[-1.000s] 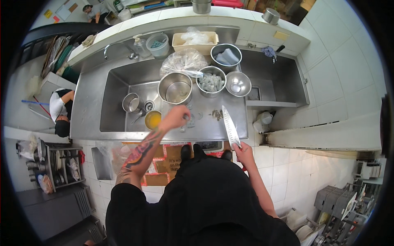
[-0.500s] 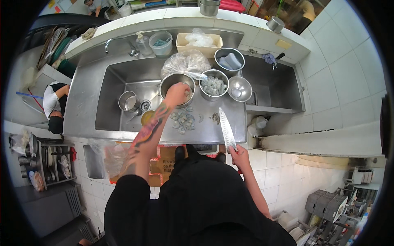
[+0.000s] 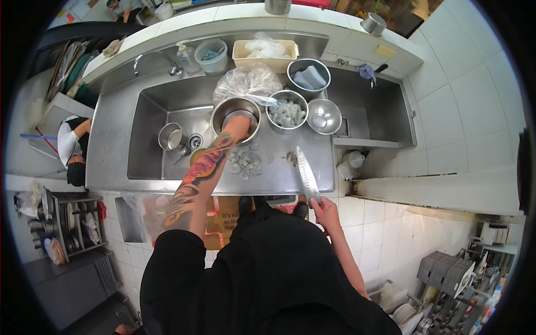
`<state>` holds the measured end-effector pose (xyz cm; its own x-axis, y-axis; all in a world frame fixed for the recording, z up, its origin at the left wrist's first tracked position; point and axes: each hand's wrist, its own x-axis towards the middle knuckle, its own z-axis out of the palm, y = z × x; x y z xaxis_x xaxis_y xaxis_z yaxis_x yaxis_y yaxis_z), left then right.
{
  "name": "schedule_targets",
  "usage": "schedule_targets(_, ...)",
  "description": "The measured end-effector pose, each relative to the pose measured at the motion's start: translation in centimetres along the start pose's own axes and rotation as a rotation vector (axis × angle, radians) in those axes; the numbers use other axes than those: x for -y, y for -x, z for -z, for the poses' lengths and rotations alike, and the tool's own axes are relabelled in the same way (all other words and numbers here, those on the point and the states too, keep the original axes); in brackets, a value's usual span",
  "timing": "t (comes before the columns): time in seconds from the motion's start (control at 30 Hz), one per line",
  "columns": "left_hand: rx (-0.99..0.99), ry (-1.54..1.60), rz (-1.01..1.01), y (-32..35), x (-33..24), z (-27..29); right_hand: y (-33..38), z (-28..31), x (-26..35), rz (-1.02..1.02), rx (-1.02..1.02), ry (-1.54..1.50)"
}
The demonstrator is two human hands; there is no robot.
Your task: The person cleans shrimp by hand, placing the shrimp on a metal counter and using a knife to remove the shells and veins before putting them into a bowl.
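My left hand point(image 3: 239, 127) reaches down into a steel pot point(image 3: 228, 107) at the counter's middle, its fingers hidden inside. A large kitchen knife point(image 3: 306, 174) is gripped by the handle in my right hand point(image 3: 325, 214) at the counter's front edge, blade pointing away over the steel top. Between the two hands lies a pile of grey, peeled-looking shrimp point(image 3: 245, 162). Some dark scraps point(image 3: 291, 158) sit beside the blade. Right of the pot, a steel bowl point(image 3: 287, 128) holds more greyish shrimp.
A clear plastic bag point(image 3: 248, 82) bulges behind the pot. An empty steel bowl point(image 3: 324, 116) and a pot with a bluish block point(image 3: 308, 78) stand at right. A sink point(image 3: 151, 156) with a small pot point(image 3: 171, 137) lies left. A person point(image 3: 73, 142) is at far left.
My left hand has gone deeper into the pot, with the forearm rolled. The knife hand has hardly moved. The whole view has shifted slightly.
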<state>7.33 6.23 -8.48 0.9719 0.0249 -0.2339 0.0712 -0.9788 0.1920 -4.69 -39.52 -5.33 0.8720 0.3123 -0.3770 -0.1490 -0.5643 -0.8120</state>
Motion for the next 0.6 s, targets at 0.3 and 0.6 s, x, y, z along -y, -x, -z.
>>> schedule_targets(0.3, -0.096, 0.129, 0.020, 3.2, -0.8, 4.1, -2.9, 1.9, 2.0, -0.018, 0.074, 0.164)
schedule_targets(0.6, -0.282, 0.374, -0.361, 13.7, -5.5, 4.9, -2.6, 1.4, 2.0, 0.036, 0.061, 0.078)
